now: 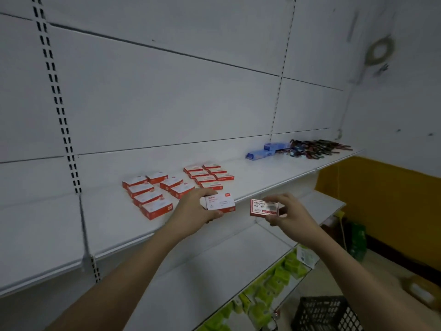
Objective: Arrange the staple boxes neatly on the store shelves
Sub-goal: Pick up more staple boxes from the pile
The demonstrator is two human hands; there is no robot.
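My left hand (199,207) grips a white and red staple box (220,202) just above the front of the white shelf (114,225). My right hand (285,209) holds a second staple box (263,207), red-framed with print on its face, in the air past the shelf's front edge. On the shelf lie two groups of staple boxes in rows: a left group (152,193) of red and white boxes and a right group (208,175) behind my left hand.
Blue boxes (268,150) and a pile of dark clips (317,148) lie at the shelf's far right. Lower shelves (214,266) hold green packs (281,275). A black plastic crate (327,314) stands on the floor at the bottom right. A yellow wall panel (381,187) is on the right.
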